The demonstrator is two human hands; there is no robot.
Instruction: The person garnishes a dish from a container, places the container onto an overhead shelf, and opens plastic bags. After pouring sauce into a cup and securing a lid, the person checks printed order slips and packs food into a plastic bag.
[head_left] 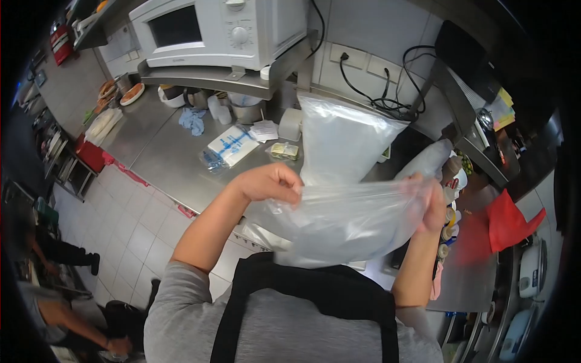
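Note:
A clear plastic bag (351, 227) is stretched between my two hands in front of my chest. My left hand (272, 184) pinches its upper left edge, fingers closed. At the opposite end my right hand (431, 206) grips the bag, partly seen through the film. Just behind it, a stack of clear plastic bags (342, 145) stands on the steel counter, leaning toward the wall. A white packet with blue print (233, 145) and a small yellowish packet (284, 151) lie to the left of the stack.
A white microwave (212, 36) sits on a shelf above the steel counter (163, 151). Black cables (375, 100) hang by the wall sockets. Blue gloves (192, 121) and a metal pot (245, 112) are at the back. Another person's arm (78, 323) shows at lower left.

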